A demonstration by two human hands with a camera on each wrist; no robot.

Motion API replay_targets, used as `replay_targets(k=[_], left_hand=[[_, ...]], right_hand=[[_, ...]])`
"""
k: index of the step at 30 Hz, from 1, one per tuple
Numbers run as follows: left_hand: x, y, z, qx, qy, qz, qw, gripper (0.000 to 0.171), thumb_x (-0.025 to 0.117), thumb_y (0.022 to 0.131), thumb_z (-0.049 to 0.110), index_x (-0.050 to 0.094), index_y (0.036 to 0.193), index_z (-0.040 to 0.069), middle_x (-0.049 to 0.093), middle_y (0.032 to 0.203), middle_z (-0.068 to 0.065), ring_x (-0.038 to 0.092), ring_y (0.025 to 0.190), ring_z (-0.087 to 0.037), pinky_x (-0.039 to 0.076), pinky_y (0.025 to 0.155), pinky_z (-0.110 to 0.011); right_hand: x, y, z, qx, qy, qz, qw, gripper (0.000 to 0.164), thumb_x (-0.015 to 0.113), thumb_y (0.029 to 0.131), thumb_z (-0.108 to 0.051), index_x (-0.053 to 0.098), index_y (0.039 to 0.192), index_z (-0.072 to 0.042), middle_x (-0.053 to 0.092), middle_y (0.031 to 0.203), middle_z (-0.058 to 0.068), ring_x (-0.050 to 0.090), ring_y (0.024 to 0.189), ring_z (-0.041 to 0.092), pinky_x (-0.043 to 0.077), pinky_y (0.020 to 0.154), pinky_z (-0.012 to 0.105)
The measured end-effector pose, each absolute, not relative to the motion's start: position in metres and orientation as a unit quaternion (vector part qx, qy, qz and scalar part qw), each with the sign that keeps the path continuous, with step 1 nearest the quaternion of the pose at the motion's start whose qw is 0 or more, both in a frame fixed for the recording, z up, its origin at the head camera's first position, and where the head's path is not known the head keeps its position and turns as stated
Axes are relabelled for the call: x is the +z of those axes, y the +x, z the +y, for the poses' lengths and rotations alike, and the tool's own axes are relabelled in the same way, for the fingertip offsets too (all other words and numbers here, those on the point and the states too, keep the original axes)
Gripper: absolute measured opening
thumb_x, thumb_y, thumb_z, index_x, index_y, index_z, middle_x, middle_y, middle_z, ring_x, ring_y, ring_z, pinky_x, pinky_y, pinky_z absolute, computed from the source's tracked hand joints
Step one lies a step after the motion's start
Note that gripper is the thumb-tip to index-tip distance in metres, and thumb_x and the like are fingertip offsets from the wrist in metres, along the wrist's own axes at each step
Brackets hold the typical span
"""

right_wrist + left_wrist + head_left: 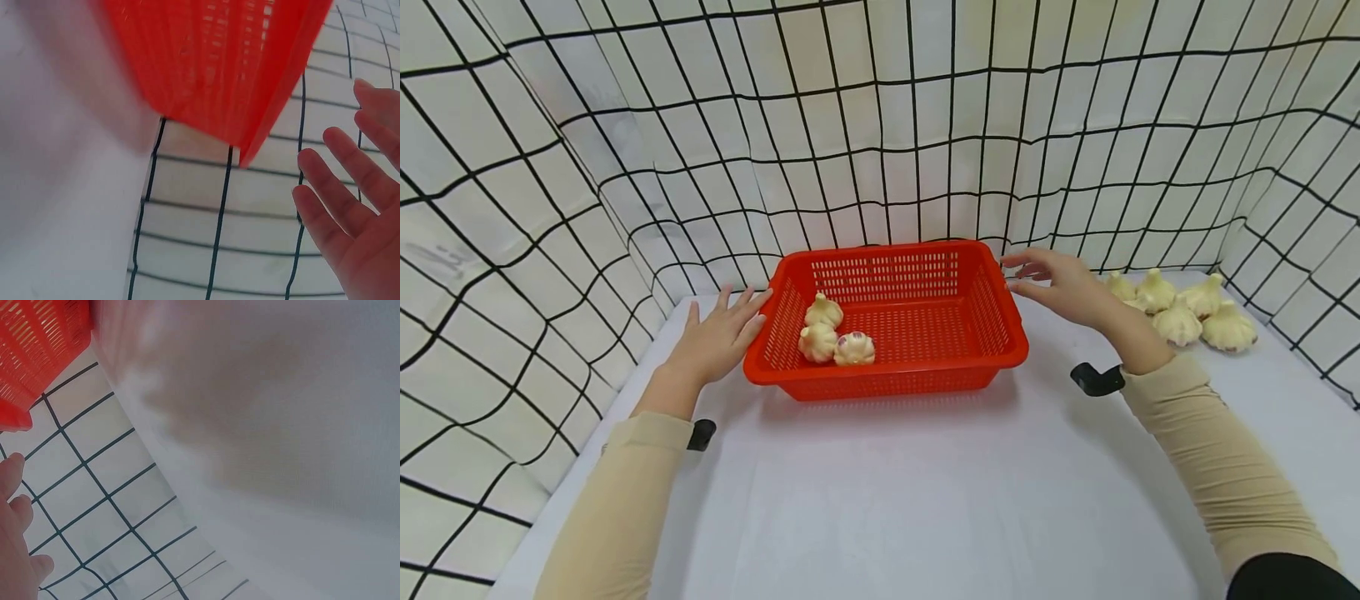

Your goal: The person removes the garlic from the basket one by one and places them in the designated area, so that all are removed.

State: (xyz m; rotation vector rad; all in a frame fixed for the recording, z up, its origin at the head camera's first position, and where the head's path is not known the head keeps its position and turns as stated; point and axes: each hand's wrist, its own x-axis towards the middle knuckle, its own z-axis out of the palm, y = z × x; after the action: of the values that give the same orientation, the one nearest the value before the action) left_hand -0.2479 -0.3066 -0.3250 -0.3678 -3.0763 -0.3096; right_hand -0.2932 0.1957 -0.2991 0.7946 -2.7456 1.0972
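A red plastic basket (887, 375) with perforated walls stands in the middle of the white table. Inside it, toward its left end, lie three garlic bulbs (817, 342). My left hand (718, 333) is at the basket's left end, fingers spread and fairly straight; whether the fingertips touch the rim I cannot tell. Beside the right end is my right hand (1060, 287), fingers extended and holding nothing. In the right wrist view, the right hand (356, 206) appears apart from the basket wall (206, 69). The left wrist view shows just the left fingertips (22, 512) near the basket's corner.
Several more garlic bulbs (1180, 323) are heaped at the back right of the table (887, 500), beyond my right wrist. Black netting (895, 150) over pale sheeting encloses the table at the back, left and right.
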Motion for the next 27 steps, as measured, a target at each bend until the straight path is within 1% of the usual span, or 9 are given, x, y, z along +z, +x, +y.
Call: replay_targets(k=[7, 11, 16, 22, 27], left_hand=[[-0.326, -0.248, -0.307, -0.103, -0.119, -0.987, 0.018, 0.064, 0.022, 0.110, 0.052, 0.022, 0.165, 0.019, 0.016, 0.169, -0.018, -0.003, 0.155, -0.045, -0.012, 0.113, -0.072], [-0.326, -0.248, -0.307, -0.102, -0.118, -0.988, 0.016, 0.065, 0.022, 0.110, 0.052, 0.021, 0.165, 0.019, 0.015, 0.169, -0.018, -0.003, 0.155, -0.044, -0.011, 0.113, -0.073], [-0.326, -0.249, -0.307, -0.103, -0.115, -0.988, 0.018, 0.065, 0.022, 0.110, 0.053, 0.020, 0.166, 0.020, 0.015, 0.169, -0.018, -0.004, 0.155, -0.043, -0.012, 0.113, -0.073], [-0.328, -0.249, -0.307, -0.101, -0.117, -0.988, 0.016, 0.065, 0.022, 0.110, 0.053, 0.020, 0.166, 0.020, 0.015, 0.169, -0.017, -0.003, 0.155, -0.044, -0.011, 0.113, -0.073], [-0.330, -0.251, -0.309, -0.104, -0.119, -0.987, 0.019, 0.065, 0.021, 0.110, 0.054, 0.020, 0.166, 0.020, 0.015, 0.169, -0.018, -0.004, 0.155, -0.044, -0.012, 0.113, -0.073]], right_hand=[[-0.303, -0.293, 0.168, 0.384, 0.286, -0.878, 0.026, 0.041, 0.066, 0.101, -0.014, 0.059, 0.139, -0.003, 0.061, 0.136, 0.020, 0.060, 0.119, 0.036, 0.049, 0.102, 0.055], [-0.304, -0.294, 0.155, 0.380, 0.304, -0.873, 0.012, 0.042, 0.067, 0.101, -0.016, 0.058, 0.140, -0.003, 0.062, 0.135, 0.017, 0.061, 0.117, 0.035, 0.050, 0.101, 0.054], [-0.304, -0.293, 0.134, 0.376, 0.327, -0.867, -0.011, 0.042, 0.069, 0.099, -0.014, 0.059, 0.139, -0.004, 0.063, 0.135, 0.013, 0.062, 0.116, 0.030, 0.052, 0.098, 0.050], [-0.308, -0.289, 0.107, 0.370, 0.328, -0.868, -0.050, 0.043, 0.071, 0.098, -0.015, 0.060, 0.140, -0.008, 0.064, 0.134, 0.008, 0.064, 0.114, 0.025, 0.056, 0.093, 0.042], [-0.309, -0.286, 0.087, 0.363, 0.326, -0.871, -0.059, 0.043, 0.072, 0.098, -0.015, 0.061, 0.138, -0.008, 0.066, 0.131, 0.007, 0.064, 0.111, 0.025, 0.056, 0.092, 0.039]])
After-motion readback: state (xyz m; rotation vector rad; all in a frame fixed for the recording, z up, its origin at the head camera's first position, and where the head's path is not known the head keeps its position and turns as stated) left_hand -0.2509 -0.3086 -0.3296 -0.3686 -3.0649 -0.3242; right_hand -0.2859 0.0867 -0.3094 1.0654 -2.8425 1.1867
